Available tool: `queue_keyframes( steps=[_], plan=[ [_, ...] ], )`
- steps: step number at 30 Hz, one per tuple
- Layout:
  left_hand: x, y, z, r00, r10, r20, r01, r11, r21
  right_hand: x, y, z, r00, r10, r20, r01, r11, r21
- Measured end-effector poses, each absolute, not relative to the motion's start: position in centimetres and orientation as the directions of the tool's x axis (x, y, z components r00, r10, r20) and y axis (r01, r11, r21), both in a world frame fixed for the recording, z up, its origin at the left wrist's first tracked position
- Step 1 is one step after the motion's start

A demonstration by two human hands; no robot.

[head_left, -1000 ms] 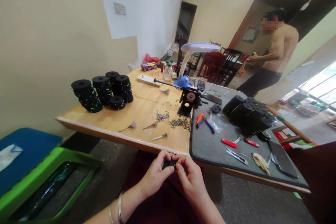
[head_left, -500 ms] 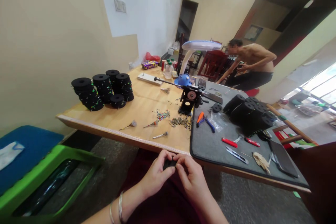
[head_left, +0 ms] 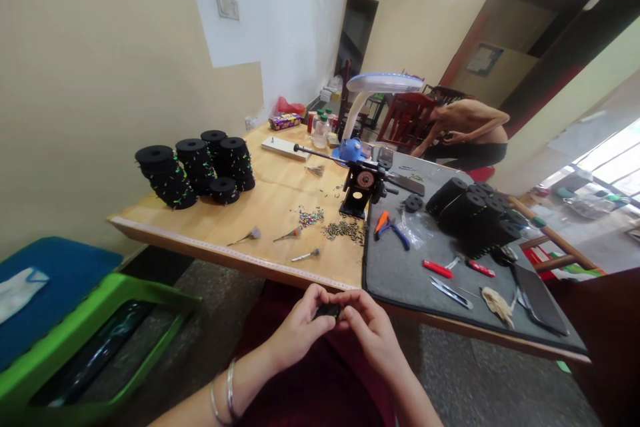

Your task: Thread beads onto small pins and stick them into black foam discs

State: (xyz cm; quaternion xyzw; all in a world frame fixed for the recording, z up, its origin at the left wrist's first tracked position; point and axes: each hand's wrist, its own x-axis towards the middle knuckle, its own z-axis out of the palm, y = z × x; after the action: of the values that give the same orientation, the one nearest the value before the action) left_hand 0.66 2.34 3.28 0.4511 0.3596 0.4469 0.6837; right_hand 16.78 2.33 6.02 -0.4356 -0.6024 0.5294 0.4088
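Observation:
Between my hands, just off the table's front edge, is a small black foam spool [head_left: 327, 311], largely hidden by fingers. My left hand [head_left: 303, 320] is closed around its left side, thumb across the front. My right hand [head_left: 367, 327] pinches at its right edge; any fine line there is too small to see. On the wood beyond lie a pile of small dark metal pieces [head_left: 344, 232], a pile of coloured beads [head_left: 311, 217] and several brushes, one with a white handle [head_left: 306, 255]. A black clamp-like device [head_left: 361, 190] stands behind them.
Stacks of black spools [head_left: 167, 177] with bright bits stand at the left; more black spools [head_left: 470, 213] are on the grey mat [head_left: 395, 273]. Pliers [head_left: 393, 230], a red knife [head_left: 437, 269] and scissors [head_left: 451, 293] lie there. Past the lamp [head_left: 385, 83], a person [head_left: 473, 123] bends down.
My right hand has shifted slightly at the spool's edge, and the spool has tilted a little. The person in the background has bent lower.

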Motion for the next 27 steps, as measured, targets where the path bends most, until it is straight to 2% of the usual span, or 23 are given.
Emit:
queue_keyframes(
  steps=[3, 10, 14, 20, 23, 27],
  plan=[
    [0.7, 2.3, 3.5, 0.374, 0.921, -0.105, -0.295, 0.225, 0.928, 16.9, 2.7, 6.0, -0.313, 0.950, 0.005, 0.033, 0.016, -0.999],
    [0.7, 2.4, 2.9, 0.380, 0.921, -0.087, -0.329, 0.222, 0.918, 16.9, 3.2, 5.6, -0.297, 0.955, 0.026, 0.153, 0.074, -0.985],
    [0.7, 2.4, 2.7, 0.391, 0.910, -0.134, -0.377, 0.292, 0.879, 16.7, 2.7, 4.9, -0.294, 0.955, 0.033, 0.153, 0.081, -0.985],
    [0.9, 2.2, 2.8, 0.384, 0.893, -0.234, -0.421, 0.395, 0.816, 15.9, 2.0, 3.9, -0.230, 0.950, 0.209, 0.281, 0.271, -0.921],
    [1.0, 2.2, 2.7, 0.366, 0.904, -0.221, -0.418, 0.372, 0.829, 15.7, 1.8, 3.8, -0.229, 0.940, 0.251, 0.291, 0.312, -0.904],
    [1.1, 2.2, 2.5, 0.293, 0.949, -0.113, -0.378, 0.223, 0.899, 15.5, 1.7, 3.9, -0.231, 0.930, 0.285, 0.297, 0.346, -0.890]
  ],
)
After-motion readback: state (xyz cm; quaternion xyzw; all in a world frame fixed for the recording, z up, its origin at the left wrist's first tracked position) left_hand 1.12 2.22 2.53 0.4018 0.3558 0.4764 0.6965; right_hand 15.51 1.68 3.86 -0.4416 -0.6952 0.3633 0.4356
